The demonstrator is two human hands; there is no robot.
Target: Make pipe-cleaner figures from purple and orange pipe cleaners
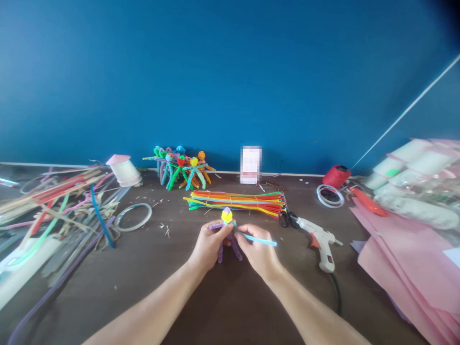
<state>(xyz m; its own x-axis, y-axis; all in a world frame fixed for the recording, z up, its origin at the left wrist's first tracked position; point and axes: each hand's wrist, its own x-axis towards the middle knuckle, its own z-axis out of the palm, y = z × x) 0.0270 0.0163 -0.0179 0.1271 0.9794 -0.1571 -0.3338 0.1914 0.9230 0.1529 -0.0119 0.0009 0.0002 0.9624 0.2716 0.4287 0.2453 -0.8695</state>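
My left hand (pixel 212 242) is closed on a small pipe cleaner figure with a yellow head (pixel 227 215) and purple arms and legs. The figure is upright, its torso partly hidden by my fingers. My right hand (pixel 258 249) pinches a light blue pipe cleaner (pixel 264 241) close to the figure's body, with one end sticking out to the right. Both hands meet at the figure's middle. Just beyond them lies a bundle of coloured pipe cleaners (pixel 237 202), mostly orange, red and yellow.
Several finished figures (pixel 181 165) stand by the blue wall. A white glue gun (pixel 321 242) lies to the right with scissors (pixel 284 218) beside it. Loose pipe cleaners and strips (pixel 72 211) clutter the left, with a tape ring (pixel 134 217). Pink sheets (pixel 398 268) cover the right.
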